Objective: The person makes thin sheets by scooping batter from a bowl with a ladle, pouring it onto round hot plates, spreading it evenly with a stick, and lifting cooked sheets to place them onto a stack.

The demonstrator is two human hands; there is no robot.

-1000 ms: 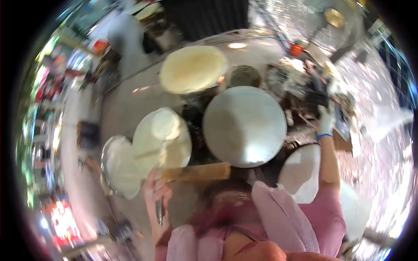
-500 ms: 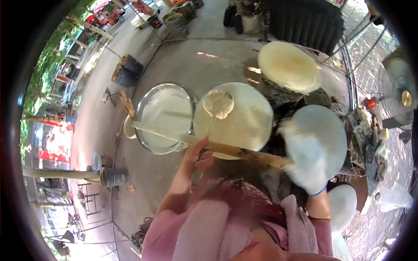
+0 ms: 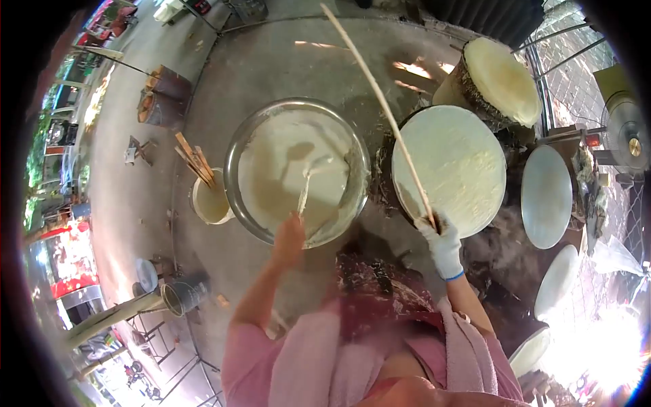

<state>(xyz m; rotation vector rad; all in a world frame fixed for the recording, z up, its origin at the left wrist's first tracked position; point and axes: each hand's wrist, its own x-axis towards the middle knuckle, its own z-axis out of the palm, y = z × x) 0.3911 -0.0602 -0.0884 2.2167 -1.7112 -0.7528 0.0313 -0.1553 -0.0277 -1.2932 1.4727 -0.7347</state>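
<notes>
My left hand (image 3: 289, 241) is closed round the handle of a ladle (image 3: 304, 193), whose head dips into pale batter in a wide metal basin (image 3: 232, 178). On my right hand (image 3: 444, 247) is a white glove with a blue cuff; its fingers grip the lower end of a long thin wooden stick (image 3: 386, 108). The stick slants up and to the left, passing over the left edge of a round griddle (image 3: 453, 159) spread with a pale yellow layer. That hand is just below the griddle's lower edge.
A bucket (image 3: 209, 201) with wooden sticks stands left of the basin. At the upper right is a drum topped with pale round sheets (image 3: 500, 81). Round lids (image 3: 546, 197) lean at the right, near a fan (image 3: 625, 132). Dark buckets (image 3: 165, 91) stand at the left.
The ladle has gone from over the round surface into the basin. The gloved right hand has left the grey lid and now grips the long stick, which points upward. The view has shifted.
</notes>
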